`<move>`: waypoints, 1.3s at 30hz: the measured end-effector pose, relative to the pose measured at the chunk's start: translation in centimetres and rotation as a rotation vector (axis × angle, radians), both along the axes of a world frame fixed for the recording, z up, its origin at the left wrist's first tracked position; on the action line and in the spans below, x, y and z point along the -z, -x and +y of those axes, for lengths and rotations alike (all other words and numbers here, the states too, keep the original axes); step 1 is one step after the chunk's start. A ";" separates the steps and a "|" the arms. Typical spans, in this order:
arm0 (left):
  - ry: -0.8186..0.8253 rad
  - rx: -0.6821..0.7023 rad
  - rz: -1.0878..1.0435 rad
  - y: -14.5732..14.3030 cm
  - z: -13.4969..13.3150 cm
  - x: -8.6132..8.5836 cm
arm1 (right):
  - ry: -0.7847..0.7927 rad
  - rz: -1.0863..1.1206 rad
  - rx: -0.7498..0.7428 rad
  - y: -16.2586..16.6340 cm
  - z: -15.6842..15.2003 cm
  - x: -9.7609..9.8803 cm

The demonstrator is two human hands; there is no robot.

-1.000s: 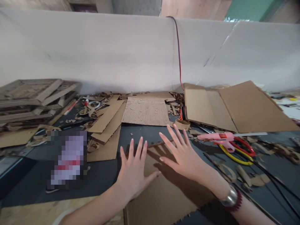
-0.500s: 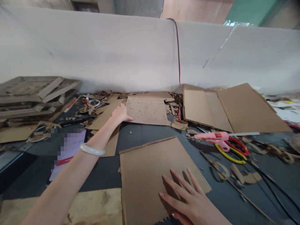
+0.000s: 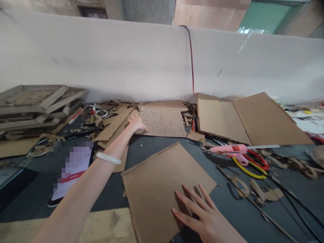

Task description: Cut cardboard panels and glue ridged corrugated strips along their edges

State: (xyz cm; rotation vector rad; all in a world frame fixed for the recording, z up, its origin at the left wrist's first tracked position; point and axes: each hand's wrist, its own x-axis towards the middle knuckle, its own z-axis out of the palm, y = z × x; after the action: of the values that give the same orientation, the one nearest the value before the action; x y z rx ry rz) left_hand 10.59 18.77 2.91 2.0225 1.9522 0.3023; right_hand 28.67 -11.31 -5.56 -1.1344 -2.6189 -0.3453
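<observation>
My right hand (image 3: 199, 211) rests with spread fingers on a flat brown cardboard sheet (image 3: 154, 185), which lies askew on the dark table in front of me. That sheet has a ridged strip along its far left edge, and its near part runs under my hand. My left hand (image 3: 137, 123) reaches far forward, thumb apart from the fingers, at the left edge of a ridged corrugated cardboard piece (image 3: 164, 121) dotted with dark specks. Its thumb touches that piece; some of its fingertips are hard to make out. A pale bangle (image 3: 108, 158) circles my left wrist.
A pink glue gun (image 3: 229, 149) lies at the right over red-and-yellow handles (image 3: 250, 171). Behind it stands a folded cardboard (image 3: 268, 118). A phone (image 3: 73, 175), partly blurred out, lies left, with stacked frames (image 3: 40, 104) farther back. Cardboard scraps litter the table.
The cardboard sheet under my right hand has turned anticlockwise, its far corner shifting left. My left hand and the corrugated piece have moved slightly to the right.
</observation>
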 end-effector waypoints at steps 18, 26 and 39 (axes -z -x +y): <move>-0.451 0.124 -1.018 4.2 -5.2 -5.4 | -0.147 0.070 0.129 2.6 -0.6 -3.1; 0.132 -0.092 -1.604 5.9 -12.6 -4.0 | 0.015 -0.033 0.235 4.1 -0.2 -0.4; 0.500 -0.247 -1.614 5.8 -16.2 0.0 | 0.136 0.228 0.403 -1.1 1.4 -3.8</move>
State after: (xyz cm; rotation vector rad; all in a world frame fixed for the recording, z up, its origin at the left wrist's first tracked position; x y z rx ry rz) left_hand 4.76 2.57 2.95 0.6158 0.9607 0.9659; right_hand 29.72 -9.88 -1.73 -1.6444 -2.2356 -0.1052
